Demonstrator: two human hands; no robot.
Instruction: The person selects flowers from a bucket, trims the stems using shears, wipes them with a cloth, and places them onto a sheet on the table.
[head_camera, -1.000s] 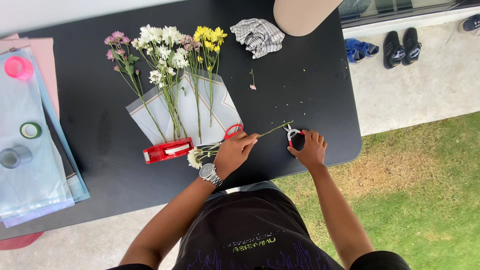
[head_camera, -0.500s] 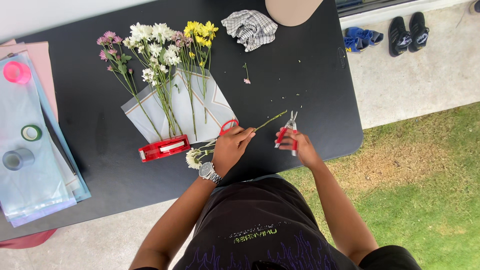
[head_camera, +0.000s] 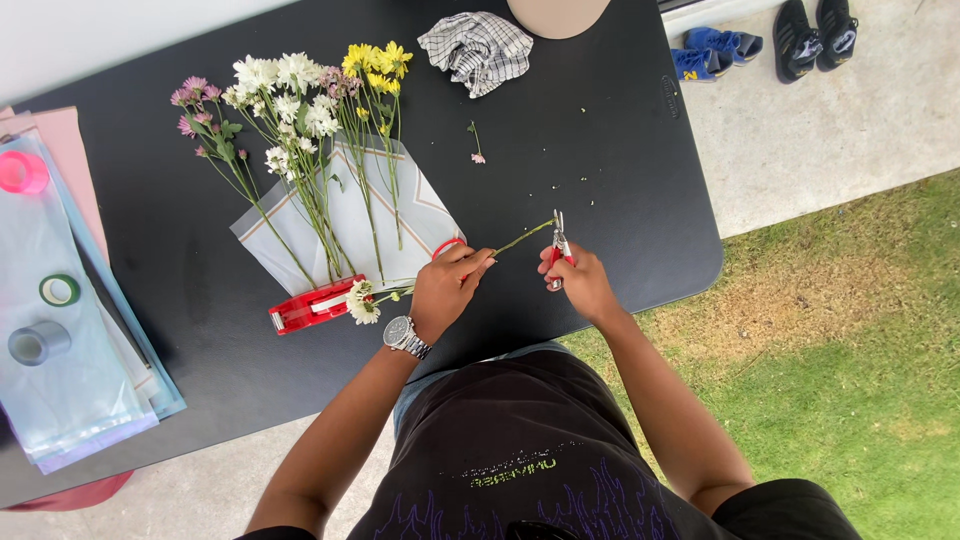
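Note:
My left hand (head_camera: 448, 288), with a watch on its wrist, grips a flower stem (head_camera: 524, 236) whose white blooms (head_camera: 360, 300) hang to the left of the hand. My right hand (head_camera: 574, 282) holds red-handled scissors (head_camera: 558, 240), blades pointing up and touching the stem's free end. Both hands are over the near edge of the black table (head_camera: 600, 130). Behind them a bunch of white, yellow and pink flowers (head_camera: 300, 110) lies on pale wrapping paper (head_camera: 420, 215).
A red tape dispenser (head_camera: 312, 304) lies left of my left hand. Sheets of clear and pink wrap (head_camera: 60, 400) with tape rolls (head_camera: 58, 290) sit at the far left. A checked cloth (head_camera: 476, 48) is at the table's back. Shoes (head_camera: 810, 25) stand on concrete; grass is right.
My right hand picked the scissors up off the table and brought them to the stem's end. The left hand keeps its grip on the stem.

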